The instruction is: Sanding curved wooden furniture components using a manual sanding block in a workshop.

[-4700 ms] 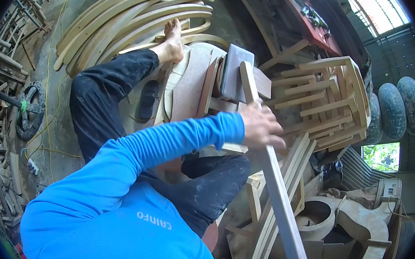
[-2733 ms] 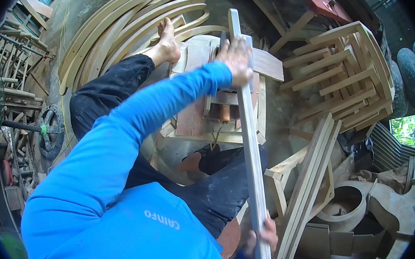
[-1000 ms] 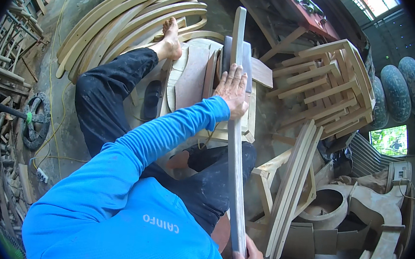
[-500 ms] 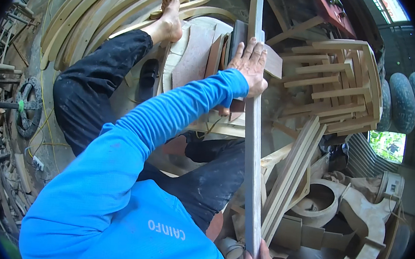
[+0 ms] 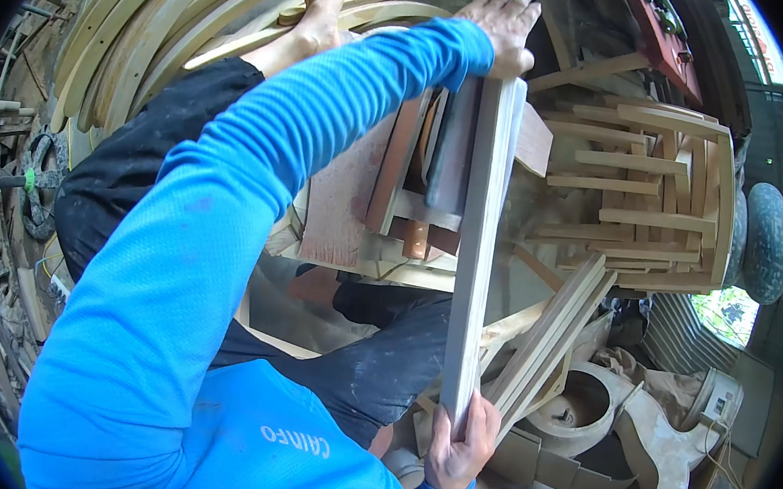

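A long, straight wooden bar (image 5: 477,243) runs away from me across the middle of the view. My right hand (image 5: 463,442) is closed around its near end, thumb on top. Far along the bar, my left hand (image 5: 504,26) lies across its upper face with fingers stretched and a little apart. Under and beside the bar, near the left hand, stands a dark grey, flat-sided block (image 5: 453,152), partly hidden. Reddish-brown boards (image 5: 347,194) lean just left of it. The bar's far end leaves the top of the picture.
Curved wooden pieces (image 5: 140,27) lie in a stack at the far left, near my bare foot (image 5: 323,10). To the right stands a slatted wooden frame (image 5: 666,189). Straight strips (image 5: 556,338) lean nearer me, beside a dusty machine housing (image 5: 657,407). Black rings (image 5: 766,242) stand at the right edge.
The bar has slid away from me, its near end now farther up. Both hands have moved forward, the left one nearly to the top edge. The view has shifted slightly.
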The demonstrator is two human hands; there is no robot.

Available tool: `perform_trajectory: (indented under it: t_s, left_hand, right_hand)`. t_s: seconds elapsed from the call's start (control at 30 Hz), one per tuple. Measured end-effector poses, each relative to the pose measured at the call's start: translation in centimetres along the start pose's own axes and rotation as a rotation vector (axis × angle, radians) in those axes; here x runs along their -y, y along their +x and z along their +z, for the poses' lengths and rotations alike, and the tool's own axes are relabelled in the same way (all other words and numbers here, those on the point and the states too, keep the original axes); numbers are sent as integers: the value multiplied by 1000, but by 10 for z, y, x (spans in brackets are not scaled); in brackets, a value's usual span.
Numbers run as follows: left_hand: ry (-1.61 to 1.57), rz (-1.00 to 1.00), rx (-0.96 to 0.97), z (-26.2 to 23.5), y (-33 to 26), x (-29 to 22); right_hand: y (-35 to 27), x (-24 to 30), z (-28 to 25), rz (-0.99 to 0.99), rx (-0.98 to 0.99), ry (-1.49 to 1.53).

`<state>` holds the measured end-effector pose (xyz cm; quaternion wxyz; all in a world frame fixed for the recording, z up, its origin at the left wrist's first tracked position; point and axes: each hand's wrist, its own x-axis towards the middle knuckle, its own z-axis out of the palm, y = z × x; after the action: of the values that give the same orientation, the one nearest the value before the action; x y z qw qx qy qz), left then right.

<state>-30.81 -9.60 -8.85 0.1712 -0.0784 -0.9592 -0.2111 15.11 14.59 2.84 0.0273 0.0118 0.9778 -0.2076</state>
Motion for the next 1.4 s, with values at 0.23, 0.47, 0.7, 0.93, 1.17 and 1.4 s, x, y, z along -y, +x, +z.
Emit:
perform_trajectory:
  t_s: [0.23, 0.47, 0.7, 0.93, 1.17, 1.4]
  left_hand:
    - [-154, 15, 105, -38, 60, 26]
    - [-108, -1, 71, -35, 97, 36]
    - [-170, -90, 165, -35, 84, 15]
    - [-24, -177, 57, -2, 76, 18]
    - [2, -149, 185, -25, 9, -30]
    - [86, -172, 243, -44, -39, -44]
  right_hand:
    - [65, 20, 38, -73, -67, -38]
    - [142, 35, 83, -155, -177, -86]
    - [245, 59, 115, -236, -384, -207]
    - [285, 69, 122, -180, -389, -257]
    - [191, 32, 91, -124, -250, -235]
    - [6, -15, 23, -190, -127, -289]
